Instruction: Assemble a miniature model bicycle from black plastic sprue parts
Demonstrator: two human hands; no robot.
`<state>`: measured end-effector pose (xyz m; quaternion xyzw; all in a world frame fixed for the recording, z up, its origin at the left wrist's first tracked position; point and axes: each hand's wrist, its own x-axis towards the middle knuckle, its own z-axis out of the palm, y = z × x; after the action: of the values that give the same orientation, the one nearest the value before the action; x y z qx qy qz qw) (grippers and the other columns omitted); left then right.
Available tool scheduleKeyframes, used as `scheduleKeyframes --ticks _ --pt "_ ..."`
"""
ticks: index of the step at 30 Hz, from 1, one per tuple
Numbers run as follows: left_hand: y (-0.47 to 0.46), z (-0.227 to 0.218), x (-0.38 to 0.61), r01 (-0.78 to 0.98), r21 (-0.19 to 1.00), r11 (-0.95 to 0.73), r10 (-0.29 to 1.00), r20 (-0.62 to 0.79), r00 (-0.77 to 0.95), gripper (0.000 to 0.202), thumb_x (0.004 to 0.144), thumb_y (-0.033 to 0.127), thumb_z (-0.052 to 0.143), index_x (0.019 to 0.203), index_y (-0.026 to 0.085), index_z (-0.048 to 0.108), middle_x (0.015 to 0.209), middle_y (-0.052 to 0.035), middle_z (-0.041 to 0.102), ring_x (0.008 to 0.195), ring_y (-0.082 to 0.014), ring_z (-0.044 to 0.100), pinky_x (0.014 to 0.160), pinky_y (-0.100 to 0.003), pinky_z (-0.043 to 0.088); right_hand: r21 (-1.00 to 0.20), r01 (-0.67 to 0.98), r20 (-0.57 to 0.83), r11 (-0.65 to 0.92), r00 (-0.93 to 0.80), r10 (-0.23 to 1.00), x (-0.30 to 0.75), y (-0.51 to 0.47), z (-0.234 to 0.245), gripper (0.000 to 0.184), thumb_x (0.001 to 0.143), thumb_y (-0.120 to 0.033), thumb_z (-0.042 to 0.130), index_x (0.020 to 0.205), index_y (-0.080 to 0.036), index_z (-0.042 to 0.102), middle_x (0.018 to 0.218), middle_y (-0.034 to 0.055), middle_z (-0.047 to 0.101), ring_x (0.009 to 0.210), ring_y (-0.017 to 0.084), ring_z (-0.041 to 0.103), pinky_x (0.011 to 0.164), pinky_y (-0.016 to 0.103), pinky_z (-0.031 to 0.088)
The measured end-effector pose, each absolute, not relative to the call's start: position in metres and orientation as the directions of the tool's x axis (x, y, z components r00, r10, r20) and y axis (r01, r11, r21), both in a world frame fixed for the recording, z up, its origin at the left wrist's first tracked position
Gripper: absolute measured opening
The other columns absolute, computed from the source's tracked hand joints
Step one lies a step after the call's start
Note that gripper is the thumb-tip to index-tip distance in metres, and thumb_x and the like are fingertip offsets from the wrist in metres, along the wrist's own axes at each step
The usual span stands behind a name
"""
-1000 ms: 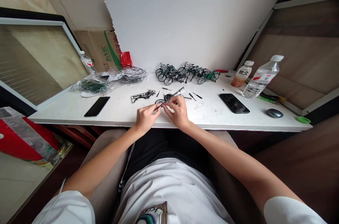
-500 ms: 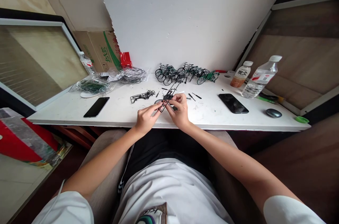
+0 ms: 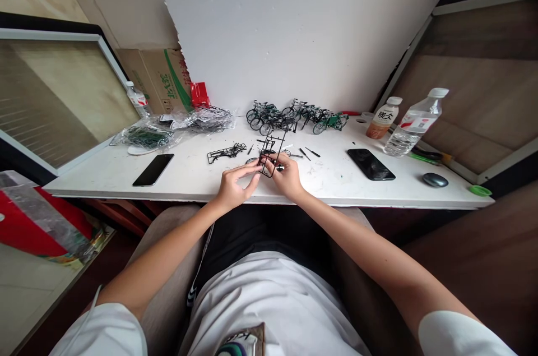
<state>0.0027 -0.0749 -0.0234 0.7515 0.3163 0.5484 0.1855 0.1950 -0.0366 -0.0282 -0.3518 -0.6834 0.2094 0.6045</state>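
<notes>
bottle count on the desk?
3. A clear bottle at the left, by the cardboard box; a brown-drink bottle at the right; and a larger clear bottle just right of that one. Others could be hidden behind the clutter.

Right hand (image 3: 288, 179): fingertips partly masked by the black frame (image 3: 280, 149), exact grip unreadable; left hand (image 3: 234, 184): whether its fingertips press the frame or only meet it, can't tell; frame's inner parts too fine to sort; model bicycle (image 3: 251, 161) behind the hands largely covered; bicycle row (image 3: 298, 115) overlapping, count unsure; plastic bags (image 3: 210, 119) crinkled, contents mostly obscured; cardboard box (image 3: 153, 78) partly behind white board (image 3: 302, 31); dark bit (image 3: 354, 144) on the worktop (image 3: 197, 179) too small to name; red bag (image 3: 42, 216), left panel (image 3: 46, 98), right panel (image 3: 483, 81) cut by side edges; shirt emblem (image 3: 241, 342) cut at bottom.
</notes>
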Motion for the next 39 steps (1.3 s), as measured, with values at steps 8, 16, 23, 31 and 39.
scheduleKeyframes --ticks 8,16,23,31,39 --pt "-0.067 -0.022 0.006 -0.061 0.921 -0.386 0.92 0.389 0.049 0.049 0.079 0.043 0.093 0.114 0.013 0.08 0.122 -0.0185 0.081 0.118 -0.0337 0.077 0.111 -0.05 0.059 -0.704 0.294 0.666 0.646 -0.04 0.744 0.195 -0.035 -0.03 0.021 0.096 -0.044 0.074 0.097 -0.024 0.082 0.101 0.0092 0.081 0.101 0.029 0.064 0.077 0.04 0.053" --pt "-0.053 -0.017 -0.005 -0.218 0.972 -0.09 0.991 0.108 0.074 0.064 0.055 0.037 0.106 0.105 0.009 0.079 0.093 -0.0132 0.083 0.084 -0.0236 0.079 0.083 -0.039 0.064 -0.65 0.288 0.703 0.704 -0.123 0.7 0.193 -0.041 -0.023 0.015 0.093 -0.039 0.081 0.098 -0.025 0.079 0.1 0.0071 0.078 0.105 0.029 0.064 0.092 0.044 0.051" --pt "-0.051 -0.022 -0.005 -0.256 0.962 -0.095 0.987 0.125 0.104 0.057 0.054 0.034 0.106 0.099 0.011 0.081 0.092 -0.0108 0.081 0.081 -0.0213 0.077 0.076 -0.034 0.062 -0.694 0.263 0.65 0.671 -0.172 0.74 0.191 -0.041 -0.023 0.021 0.095 -0.037 0.078 0.112 -0.024 0.083 0.088 0.0061 0.069 0.092 0.024 0.058 0.078 0.038 0.048" --pt "-0.055 -0.014 -0.004 -0.232 0.965 -0.119 0.984 0.145 0.102 0.068 0.059 0.037 0.104 0.115 0.012 0.075 0.089 -0.0089 0.081 0.08 -0.0211 0.076 0.082 -0.038 0.064 -0.712 0.247 0.635 0.657 -0.173 0.753 0.19 -0.043 -0.025 0.028 0.098 -0.047 0.074 0.11 -0.024 0.085 0.082 0.0048 0.065 0.086 0.023 0.056 0.081 0.039 0.048" --pt "-0.049 -0.014 -0.012 -0.218 0.973 -0.077 0.979 0.115 0.168 0.072 0.058 0.037 0.105 0.117 0.013 0.07 0.086 -0.008 0.081 0.078 -0.0219 0.078 0.084 -0.041 0.064 -0.729 0.178 0.616 0.661 -0.251 0.747 0.189 -0.038 -0.027 0.035 0.098 -0.053 0.07 0.104 -0.021 0.083 0.086 0.0061 0.069 0.084 0.021 0.059 0.074 0.035 0.049"
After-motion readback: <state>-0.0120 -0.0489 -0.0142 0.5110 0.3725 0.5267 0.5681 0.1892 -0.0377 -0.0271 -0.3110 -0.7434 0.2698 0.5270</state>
